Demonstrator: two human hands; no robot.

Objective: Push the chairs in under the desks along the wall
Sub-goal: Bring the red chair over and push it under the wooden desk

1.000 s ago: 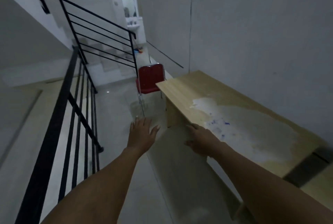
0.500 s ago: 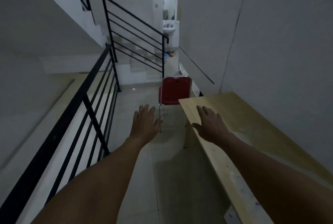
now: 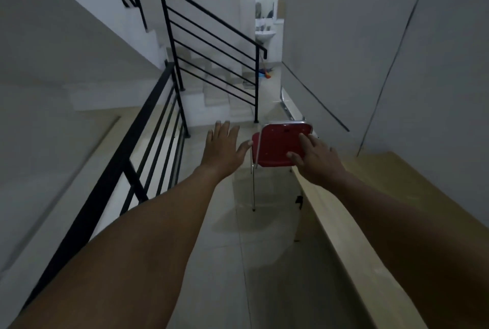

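Note:
A red chair (image 3: 275, 144) with thin metal legs stands on the tiled floor just beyond the far end of a light wooden desk (image 3: 391, 196) that runs along the right wall. My left hand (image 3: 223, 147) is stretched forward, fingers apart, just left of the chair's back and holding nothing. My right hand (image 3: 315, 158) is also spread, in front of the chair's right side above the desk's far corner; I cannot tell whether it touches the chair.
A black metal railing (image 3: 148, 127) runs along the left of the narrow passage, with stairs (image 3: 217, 95) behind it. A white sink (image 3: 264, 35) and small coloured items (image 3: 266, 73) lie at the far end of the corridor.
I have moved forward along the desk and the chair is much closer. Both hands have lifted toward the chair; the right hand has left the desk top.

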